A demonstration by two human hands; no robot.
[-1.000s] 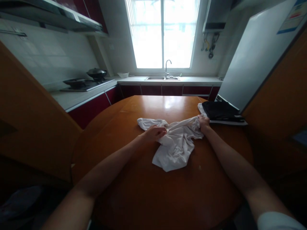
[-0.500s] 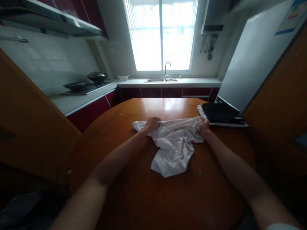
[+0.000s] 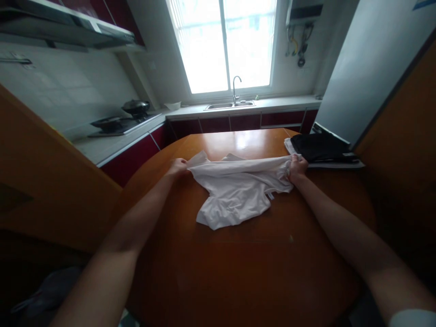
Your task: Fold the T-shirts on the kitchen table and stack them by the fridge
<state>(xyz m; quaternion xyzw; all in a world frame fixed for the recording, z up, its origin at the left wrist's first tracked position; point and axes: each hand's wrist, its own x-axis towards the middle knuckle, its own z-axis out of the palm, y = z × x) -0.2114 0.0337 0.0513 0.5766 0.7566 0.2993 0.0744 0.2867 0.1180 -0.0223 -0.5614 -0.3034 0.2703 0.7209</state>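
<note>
A crumpled white garment (image 3: 235, 190) lies on a round wooden table (image 3: 245, 263). My left hand (image 3: 177, 167) is closed on the garment's left end near the table's left edge. My right hand (image 3: 297, 166) is closed on its right end. The upper hem is stretched out straight between the two hands, and the remaining cloth sags toward me in folds.
A folded black cloth on a white one (image 3: 322, 149) sits at the table's far right, just beyond my right hand. Behind are a counter with a sink and tap (image 3: 235, 97), a stove with pans (image 3: 121, 120), and a tall white fridge (image 3: 368, 68) on the right.
My left hand slid left along the garment, from its middle to its left end, pulling the top hem taut. My right hand kept its grip in place.
</note>
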